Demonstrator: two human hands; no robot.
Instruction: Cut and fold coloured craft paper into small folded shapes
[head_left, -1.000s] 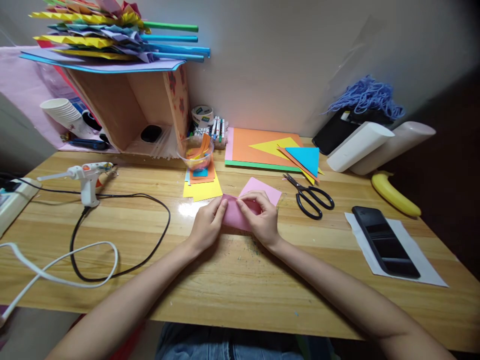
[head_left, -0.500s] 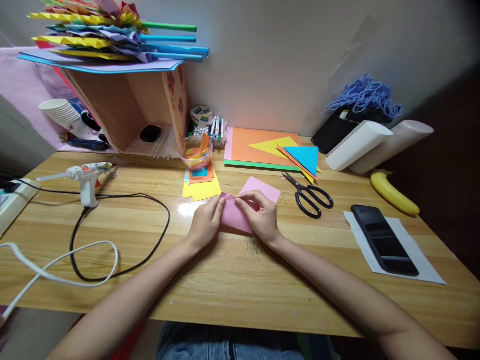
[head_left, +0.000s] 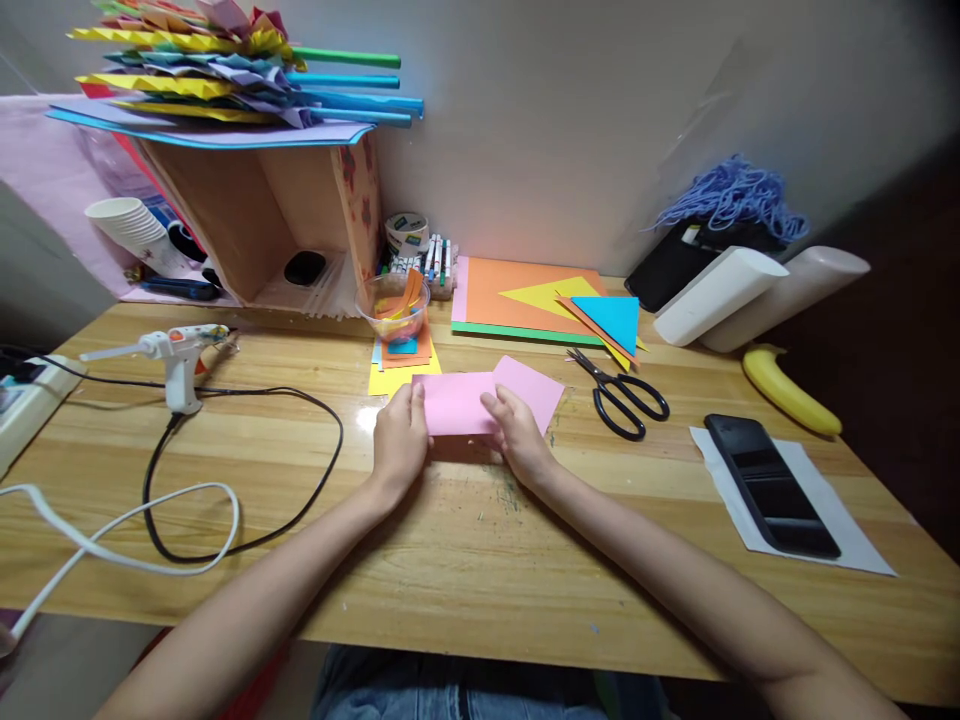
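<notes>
A flat piece of pink paper (head_left: 456, 405) is held just above the table between both hands. My left hand (head_left: 400, 437) grips its left edge, thumb on top. At the right edge my right hand (head_left: 519, 428) pinches it between thumb and fingers, the fingers partly hidden beneath. Behind it another pink paper square (head_left: 534, 388) lies on the table, partly covered. Black-handled scissors (head_left: 619, 393) lie to the right of that square, blades pointing to the back left.
A hot glue gun (head_left: 180, 365) with looping cables stands at left. Behind my hands are a clear bowl of paper strips (head_left: 394, 305) and stacked coloured sheets (head_left: 525, 300). A phone (head_left: 771, 485), a banana (head_left: 791, 390) and white rolls (head_left: 720, 296) are at right.
The pink paper has turned level and now shows a wider flat face. My hands have moved from its top edge to its left and right edges.
</notes>
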